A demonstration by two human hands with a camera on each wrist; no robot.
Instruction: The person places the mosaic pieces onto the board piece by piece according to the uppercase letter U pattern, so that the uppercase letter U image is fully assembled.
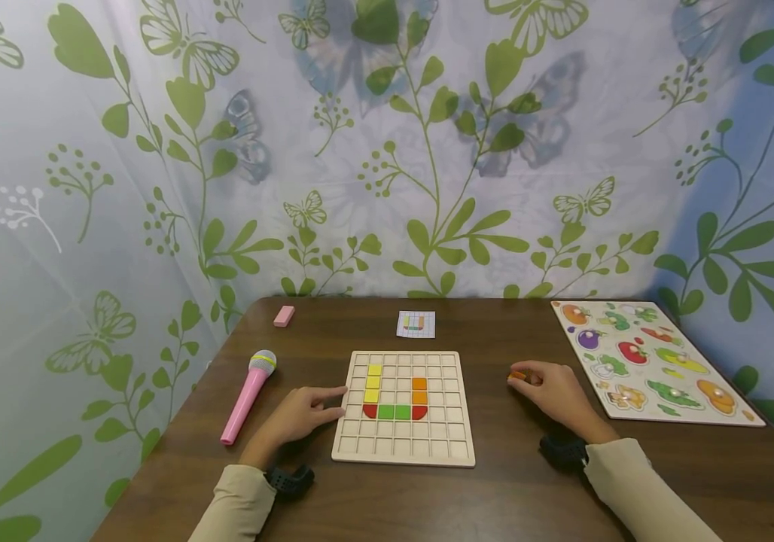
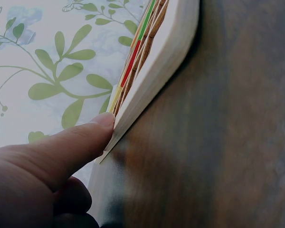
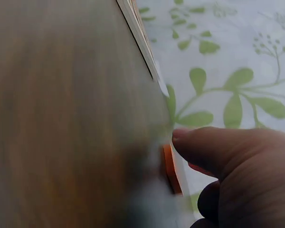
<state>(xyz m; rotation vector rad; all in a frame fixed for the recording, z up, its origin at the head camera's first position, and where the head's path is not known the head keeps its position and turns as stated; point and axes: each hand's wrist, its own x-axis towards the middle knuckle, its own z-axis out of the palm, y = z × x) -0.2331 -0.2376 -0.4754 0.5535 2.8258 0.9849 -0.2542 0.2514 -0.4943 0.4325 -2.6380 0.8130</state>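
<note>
A pale wooden grid board lies on the table. On it, yellow squares form a left column, orange squares a shorter right one. Green squares join them along the bottom, between two rounded red corner pieces. My left hand touches the board's left edge with extended fingers; its thumb meets the rim in the left wrist view. Right of the board, my right hand pinches a small orange piece low over the table. The right wrist view shows that orange piece beside the thumb.
A small pattern card lies behind the board. To the left are a pink toy microphone and a pink block. A vegetable knob puzzle occupies the right side. A leaf-printed curtain hangs behind the table.
</note>
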